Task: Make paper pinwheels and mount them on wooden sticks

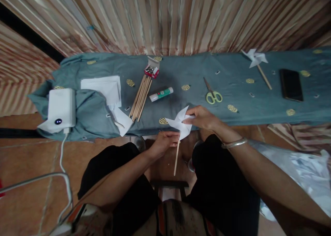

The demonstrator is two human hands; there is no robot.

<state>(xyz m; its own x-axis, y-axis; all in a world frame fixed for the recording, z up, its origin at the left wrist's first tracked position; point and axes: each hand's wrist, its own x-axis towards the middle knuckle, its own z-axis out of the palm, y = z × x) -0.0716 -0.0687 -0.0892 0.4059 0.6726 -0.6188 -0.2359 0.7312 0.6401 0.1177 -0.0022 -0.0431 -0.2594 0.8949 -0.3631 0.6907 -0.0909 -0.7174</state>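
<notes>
My left hand is closed around the top of a thin wooden stick that hangs down between my knees. My right hand pinches the white paper pinwheel at the stick's upper end, fingers pressed on its centre. Both hands are at the near edge of a low bench covered in teal cloth. A metal bangle sits on my right wrist.
On the cloth lie a bundle of wooden sticks, a small red box of pins, a glue stick, yellow-handled scissors, white paper sheets, a finished pinwheel, a black phone and a white power bank.
</notes>
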